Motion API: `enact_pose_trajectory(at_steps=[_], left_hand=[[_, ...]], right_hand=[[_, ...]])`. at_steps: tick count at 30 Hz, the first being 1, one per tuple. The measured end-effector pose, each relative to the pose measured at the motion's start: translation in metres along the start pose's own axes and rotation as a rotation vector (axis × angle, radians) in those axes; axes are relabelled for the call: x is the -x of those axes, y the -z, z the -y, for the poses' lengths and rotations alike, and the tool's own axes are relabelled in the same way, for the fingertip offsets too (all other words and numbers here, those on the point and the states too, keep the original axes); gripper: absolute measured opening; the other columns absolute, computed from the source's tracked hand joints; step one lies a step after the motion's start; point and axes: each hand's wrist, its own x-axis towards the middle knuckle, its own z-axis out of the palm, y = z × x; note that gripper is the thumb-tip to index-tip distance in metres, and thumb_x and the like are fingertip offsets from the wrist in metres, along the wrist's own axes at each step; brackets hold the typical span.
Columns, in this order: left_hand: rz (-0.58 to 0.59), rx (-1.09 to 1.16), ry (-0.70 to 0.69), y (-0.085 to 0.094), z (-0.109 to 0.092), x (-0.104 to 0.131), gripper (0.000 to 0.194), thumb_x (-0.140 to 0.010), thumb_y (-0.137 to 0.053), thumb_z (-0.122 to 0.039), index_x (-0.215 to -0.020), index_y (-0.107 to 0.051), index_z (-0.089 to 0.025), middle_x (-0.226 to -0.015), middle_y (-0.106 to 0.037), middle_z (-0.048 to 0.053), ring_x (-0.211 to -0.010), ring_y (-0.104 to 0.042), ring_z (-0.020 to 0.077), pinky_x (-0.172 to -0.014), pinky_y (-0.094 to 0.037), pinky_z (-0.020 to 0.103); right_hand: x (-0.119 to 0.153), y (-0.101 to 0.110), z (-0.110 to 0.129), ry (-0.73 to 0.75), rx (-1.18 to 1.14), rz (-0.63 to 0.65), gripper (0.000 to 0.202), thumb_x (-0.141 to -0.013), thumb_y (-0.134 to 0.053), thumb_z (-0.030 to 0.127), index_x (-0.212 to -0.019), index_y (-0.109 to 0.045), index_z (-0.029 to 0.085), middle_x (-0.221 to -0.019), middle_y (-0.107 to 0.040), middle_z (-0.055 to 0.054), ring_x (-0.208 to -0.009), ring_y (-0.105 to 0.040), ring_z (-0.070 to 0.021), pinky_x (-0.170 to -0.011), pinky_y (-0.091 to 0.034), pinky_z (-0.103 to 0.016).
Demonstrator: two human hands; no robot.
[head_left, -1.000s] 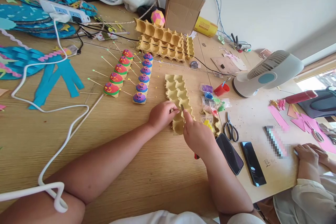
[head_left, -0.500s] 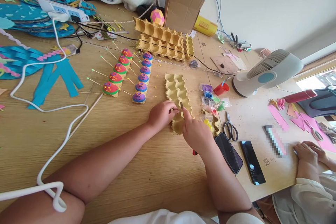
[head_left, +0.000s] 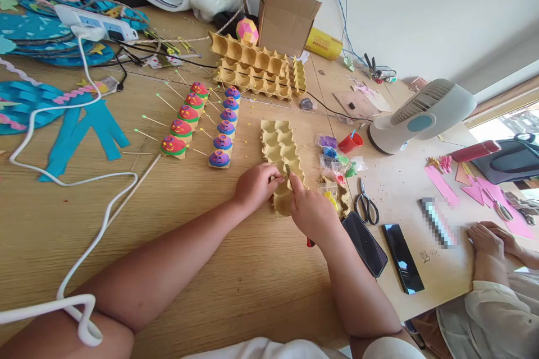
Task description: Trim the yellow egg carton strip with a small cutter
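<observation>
A yellow egg carton (head_left: 278, 137) lies cups-up on the wooden table. My left hand (head_left: 257, 188) pinches its left edge. My right hand (head_left: 314, 210) is closed round a cutting tool whose dark blade (head_left: 288, 169) rests between the carton's two rows; a red end (head_left: 310, 242) shows under the palm. To the left stand two painted carton strips, one red and green (head_left: 181, 128), one purple and blue (head_left: 225, 127), both with thin sticks poking out.
Scissors (head_left: 366, 203), a phone (head_left: 365, 244), a dark slab (head_left: 403, 259) and bagged clay (head_left: 330, 152) lie right. A white fan (head_left: 421, 115) stands behind. Another person's hands (head_left: 490, 238) rest at far right. A white cable (head_left: 90, 178) crosses the left side.
The whole view has shifted slightly, so things appear a little further left. The blade stays at the carton's middle, with both hands in nearly the same places.
</observation>
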Motion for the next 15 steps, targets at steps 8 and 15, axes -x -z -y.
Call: enact_pose_trajectory(at_steps=[8, 15], left_hand=[[0.015, 0.003, 0.002, 0.001, -0.001, 0.0, 0.014, -0.088, -0.063, -0.03, -0.078, -0.067, -0.022, -0.088, -0.069, 0.001, -0.077, -0.06, 0.0162, -0.065, -0.04, 0.027], [0.014, -0.001, -0.013, 0.001, 0.0, -0.001, 0.012, -0.088, -0.063, -0.03, -0.081, -0.068, -0.021, -0.089, -0.069, 0.001, -0.08, -0.061, 0.0166, -0.066, -0.041, 0.027]], right_hand=[[0.006, 0.001, 0.003, 0.004, 0.048, 0.016, 0.06, -0.099, -0.027, 0.026, -0.157, -0.021, 0.016, -0.09, -0.074, -0.011, -0.079, -0.072, -0.0232, -0.059, -0.046, -0.03], [-0.005, 0.001, -0.007, 0.034, -0.066, -0.033, 0.056, -0.1, -0.027, 0.03, -0.155, -0.026, 0.02, -0.095, -0.075, -0.009, -0.081, -0.071, -0.0228, -0.063, -0.044, -0.029]])
